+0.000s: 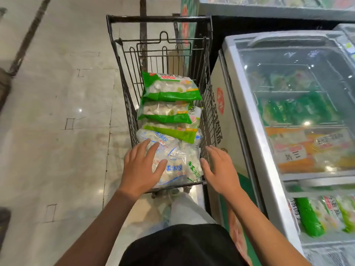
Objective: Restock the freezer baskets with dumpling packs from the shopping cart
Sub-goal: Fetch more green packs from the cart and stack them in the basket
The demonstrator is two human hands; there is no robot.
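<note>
Now both hands' fingers straight and spread, left hand flat on the clear dumpling pack.

In the centre of the frame you see the shopping cart, and the dumpling packs lie inside it in a row, from its far part down to its near end, each overlapping the next. At the lower centre your left hand rests flat on the nearest pack, at its left side. Your right hand is at the right wall of the cart, just beside the same pack. At the right of the frame the freezer stands directly next to the cart, and its baskets lie under the glass lid with more packs in them.
</note>
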